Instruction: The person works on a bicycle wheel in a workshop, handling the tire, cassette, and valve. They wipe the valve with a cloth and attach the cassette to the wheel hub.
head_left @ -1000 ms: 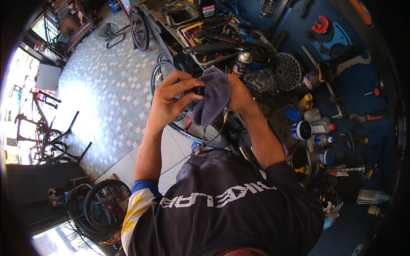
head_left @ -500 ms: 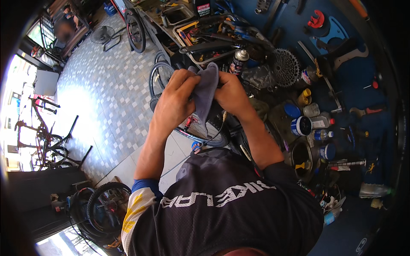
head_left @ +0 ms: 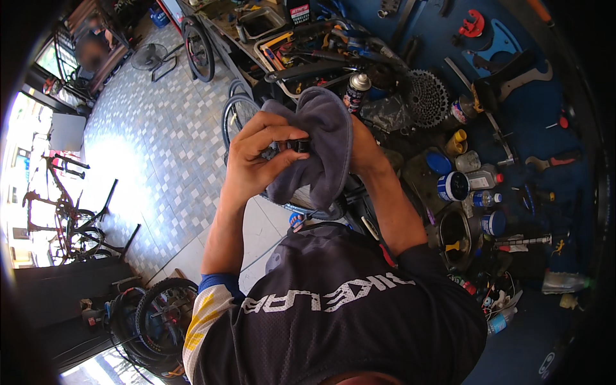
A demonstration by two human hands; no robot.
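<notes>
A grey cloth hangs spread out between my hands, above a bicycle wheel. My left hand pinches a small black part between thumb and fingertips, in front of the cloth. Its exact kind is too small to make out. My right hand grips the cloth from its right side; most of its fingers are hidden behind the fabric.
To the right, a cluttered bench holds a spray can, a cassette sprocket, an open blue-and-white tub and several bottles. A tool tray lies beyond my hands. Bicycle frames and a fan stand at left.
The cloth, bunched up before, is now opened out wide toward my right hand. My left hand has turned, and the small black part now shows in its fingertips.
</notes>
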